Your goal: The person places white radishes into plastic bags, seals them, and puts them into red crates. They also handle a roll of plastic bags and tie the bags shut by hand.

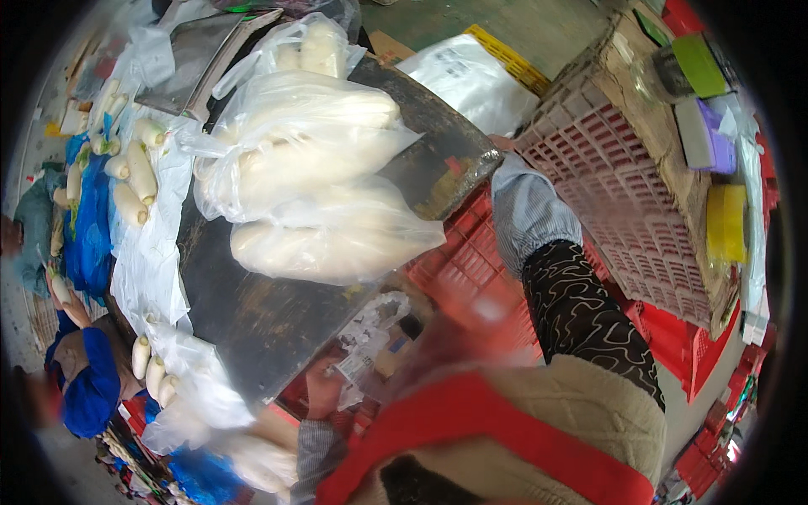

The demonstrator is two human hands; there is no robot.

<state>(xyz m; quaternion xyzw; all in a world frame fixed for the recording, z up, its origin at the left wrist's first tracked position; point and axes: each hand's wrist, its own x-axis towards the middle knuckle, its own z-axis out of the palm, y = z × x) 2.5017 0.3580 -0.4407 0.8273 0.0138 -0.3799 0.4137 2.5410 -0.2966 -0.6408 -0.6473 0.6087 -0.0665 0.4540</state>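
Note:
My left hand (322, 386) is low beside the near edge of a dark tabletop (265, 322), against a crumpled clear plastic wrapper with a printed label (355, 367). Its fingers are blurred, so a grip cannot be made out. My right arm reaches forward, and only a sliver of my right hand (503, 142) shows between the table's corner and stacked crates. Its fingers are hidden. On the tabletop lie clear plastic bags full of white radishes: a near bag (334, 243), a larger middle bag (303, 145) and a far bag (319, 53).
Loose radishes (140, 172) lie on white plastic sheeting at left, where a person in blue sleeves (95, 379) holds one. Red crates (476, 252) stand below the table. Stacked crates (606, 164) at right carry jars and a yellow tape roll (726, 224). A white sack (470, 79) lies beyond.

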